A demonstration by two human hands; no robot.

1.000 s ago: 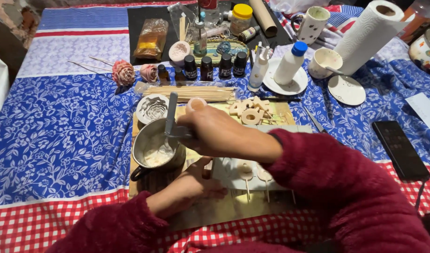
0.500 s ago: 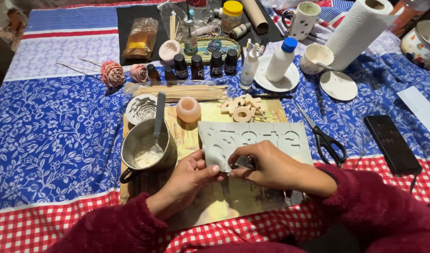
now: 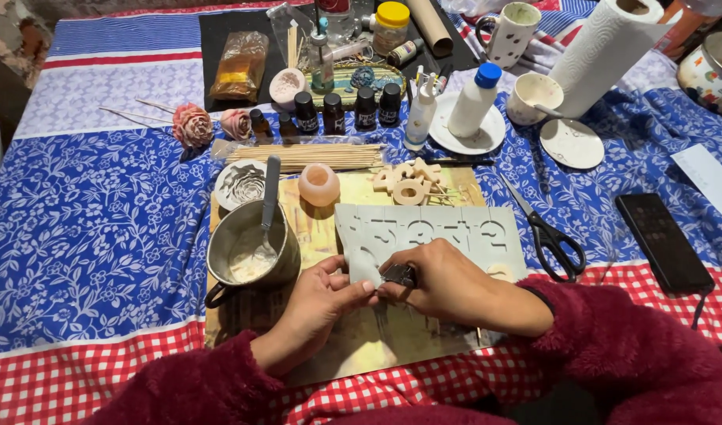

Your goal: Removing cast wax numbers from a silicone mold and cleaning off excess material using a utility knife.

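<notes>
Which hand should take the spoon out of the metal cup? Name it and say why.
Left. The left hand lies right beside the metal cup, below the spoon standing in it. The right hand is farther off and pinches a small dark object at the grey mould.

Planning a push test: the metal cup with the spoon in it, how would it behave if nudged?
The metal cup looks squat and wide, so it would probably slide rather than tip. It holds some whitish paste, likely adding weight low down. The spoon leans loose on the rim and may swing or clatter out. The side handle could snag the board beneath.
</notes>
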